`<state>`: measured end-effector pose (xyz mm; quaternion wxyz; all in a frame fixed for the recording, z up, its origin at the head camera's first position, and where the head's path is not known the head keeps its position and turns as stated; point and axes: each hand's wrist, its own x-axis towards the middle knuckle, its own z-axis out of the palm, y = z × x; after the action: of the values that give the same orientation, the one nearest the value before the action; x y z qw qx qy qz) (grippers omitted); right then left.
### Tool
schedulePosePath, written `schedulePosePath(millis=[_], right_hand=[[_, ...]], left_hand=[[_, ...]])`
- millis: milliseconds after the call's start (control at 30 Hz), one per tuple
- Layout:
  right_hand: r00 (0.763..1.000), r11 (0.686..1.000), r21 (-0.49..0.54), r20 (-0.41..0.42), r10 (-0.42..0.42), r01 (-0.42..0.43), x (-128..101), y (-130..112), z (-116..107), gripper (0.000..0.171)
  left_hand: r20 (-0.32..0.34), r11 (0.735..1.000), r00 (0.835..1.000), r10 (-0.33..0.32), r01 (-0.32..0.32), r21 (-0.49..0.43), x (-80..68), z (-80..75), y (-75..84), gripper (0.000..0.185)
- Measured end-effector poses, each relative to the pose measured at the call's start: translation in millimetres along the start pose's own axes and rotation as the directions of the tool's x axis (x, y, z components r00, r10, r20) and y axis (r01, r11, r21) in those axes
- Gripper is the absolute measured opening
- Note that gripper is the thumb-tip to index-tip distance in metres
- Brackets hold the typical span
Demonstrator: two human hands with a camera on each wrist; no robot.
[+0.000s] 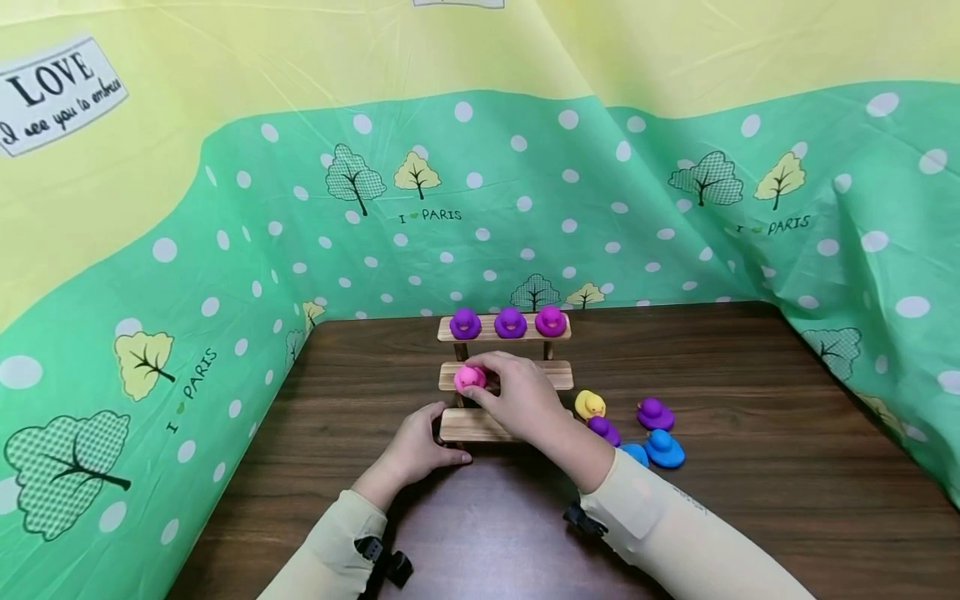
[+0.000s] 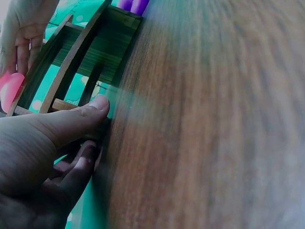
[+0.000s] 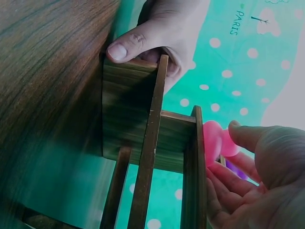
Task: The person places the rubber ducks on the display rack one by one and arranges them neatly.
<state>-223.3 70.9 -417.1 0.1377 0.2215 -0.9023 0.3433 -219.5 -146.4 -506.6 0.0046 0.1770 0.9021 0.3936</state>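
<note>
A three-tier wooden stand [image 1: 480, 425] stands on the table. My left hand [image 1: 416, 446] grips the left end of its lowest tier, thumb at the front; the left wrist view shows the thumb [image 2: 81, 119] and curled fingers around that end. On the left of the middle tier sits a pink rubber duck [image 1: 468, 379], which my right hand [image 1: 525, 400] pinches between thumb and fingers. From the right wrist camera, the duck [image 3: 217, 143] touches the tier board. Two purple ducks [image 1: 465, 323] and a magenta duck [image 1: 551, 321] stand in a row on the top tier.
Right of the stand lie a yellow duck [image 1: 590, 405], purple ducks [image 1: 656, 414] and blue ducks [image 1: 664, 449], one blue partly hidden by my right sleeve. A green and yellow printed cloth [image 1: 420, 258] hangs around the back and sides of the dark wooden table [image 1: 750, 400].
</note>
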Motion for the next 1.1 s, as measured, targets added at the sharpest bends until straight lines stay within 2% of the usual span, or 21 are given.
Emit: schedulePosePath(millis=[200, 433, 567, 833, 1100], right_hand=[[1.0, 1.0, 0.004, 0.015, 0.004, -0.005, -1, 1, -2, 0.037], [0.999, 0.997, 0.079, 0.041, -0.015, 0.012, -5, 6, -12, 0.044], [0.999, 0.994, 0.101, 0.036, -0.041, 0.037, -10, 12, -19, 0.042], [0.998, 0.983, 0.173, 0.024, -0.057, 0.052, -21, 29, -35, 0.037], [0.997, 0.976, 0.203, 0.001, -0.083, 0.081, -34, 49, -52, 0.032]], left_hand=[[0.001, 1.0, 1.0, -0.001, 0.001, 0.012, -0.1, 0.9, -1.6, 0.083], [0.001, 1.0, 1.0, 0.002, -0.002, 0.015, -0.2, 0.8, -1.1, 0.083], [0.001, 1.0, 1.0, 0.005, -0.005, 0.012, -0.3, 0.9, -2.1, 0.075], [0.006, 1.0, 1.0, 0.005, -0.005, 0.011, -0.2, -0.6, -1.1, 0.074], [0.009, 1.0, 1.0, -0.01, 0.01, 0.01, -1.0, -0.6, 0.2, 0.086]])
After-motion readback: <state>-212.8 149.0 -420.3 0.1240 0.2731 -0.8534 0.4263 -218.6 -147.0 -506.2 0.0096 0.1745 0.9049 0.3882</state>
